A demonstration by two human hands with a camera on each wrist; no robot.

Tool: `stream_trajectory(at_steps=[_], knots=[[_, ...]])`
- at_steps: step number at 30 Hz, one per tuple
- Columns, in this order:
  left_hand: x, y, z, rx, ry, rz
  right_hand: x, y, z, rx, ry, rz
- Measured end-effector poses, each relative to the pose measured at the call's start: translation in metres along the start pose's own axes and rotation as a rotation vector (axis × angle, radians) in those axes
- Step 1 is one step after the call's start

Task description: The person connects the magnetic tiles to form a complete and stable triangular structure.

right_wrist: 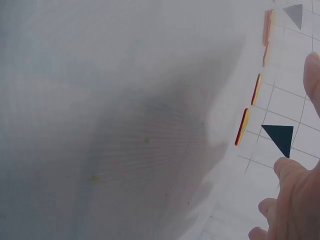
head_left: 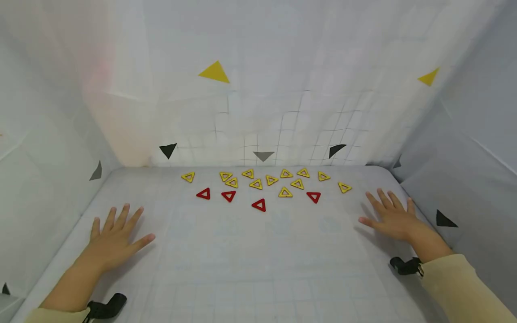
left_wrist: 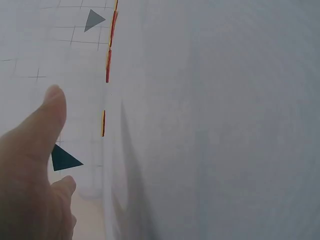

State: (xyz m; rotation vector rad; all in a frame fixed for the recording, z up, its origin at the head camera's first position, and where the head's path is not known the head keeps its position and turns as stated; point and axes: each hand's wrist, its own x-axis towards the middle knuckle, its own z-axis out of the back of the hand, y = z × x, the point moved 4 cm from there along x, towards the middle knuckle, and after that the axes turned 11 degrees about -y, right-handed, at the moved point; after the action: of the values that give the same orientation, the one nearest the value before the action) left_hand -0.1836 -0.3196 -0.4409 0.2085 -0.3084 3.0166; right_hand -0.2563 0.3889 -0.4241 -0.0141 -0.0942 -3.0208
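My left hand (head_left: 111,244) is at the left of the white table, fingers spread and nothing held. At the right side, my right hand (head_left: 392,217) is likewise spread, with a shadow beneath it. Several small yellow triangle rings (head_left: 285,196) lie scattered along the far part of the table. Nearer to me sit several red triangle rings, among them one in the middle (head_left: 264,205) and one at the right (head_left: 313,200). The rightmost yellow triangle (head_left: 349,187) is nearest my right hand. In both wrist views the triangles show edge-on as thin strips.
White cloth walls (head_left: 258,116) rise at the back and both sides, marked with yellow, grey and black triangle patches (head_left: 167,150). A black wrist device (head_left: 107,307) is strapped by the left sleeve and another (head_left: 405,265) by the right sleeve.
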Motion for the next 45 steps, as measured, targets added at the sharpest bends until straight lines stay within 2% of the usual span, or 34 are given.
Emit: stream_trajectory(at_steps=[10, 15, 23, 29, 36, 40, 45], knots=[[0.015, -0.017, 0.001, -0.008, -0.018, -0.042, 0.005, 0.004, -0.002, 0.035, -0.024, 0.021], [0.020, -0.024, 0.002, -0.020, -0.037, -0.051, 0.011, 0.010, 0.000, 0.012, -0.018, 0.020], [0.032, -0.036, -0.002, -0.023, -0.017, -0.048, 0.026, 0.017, -0.001, 0.039, -0.004, 0.024], [0.047, -0.045, -0.011, -0.047, -0.013, -0.042, 0.039, 0.023, -0.005, 0.118, 0.008, 0.029], [0.058, -0.051, -0.022, -0.055, 0.012, -0.035, 0.049, 0.028, -0.008, 0.108, 0.041, 0.024], [0.066, -0.061, -0.025, -0.061, 0.033, -0.032, 0.058, 0.028, -0.010, 0.078, 0.064, 0.017], [0.078, -0.072, -0.031, -0.070, 0.076, -0.024, 0.070, 0.030, -0.016, 0.101, 0.093, 0.003]])
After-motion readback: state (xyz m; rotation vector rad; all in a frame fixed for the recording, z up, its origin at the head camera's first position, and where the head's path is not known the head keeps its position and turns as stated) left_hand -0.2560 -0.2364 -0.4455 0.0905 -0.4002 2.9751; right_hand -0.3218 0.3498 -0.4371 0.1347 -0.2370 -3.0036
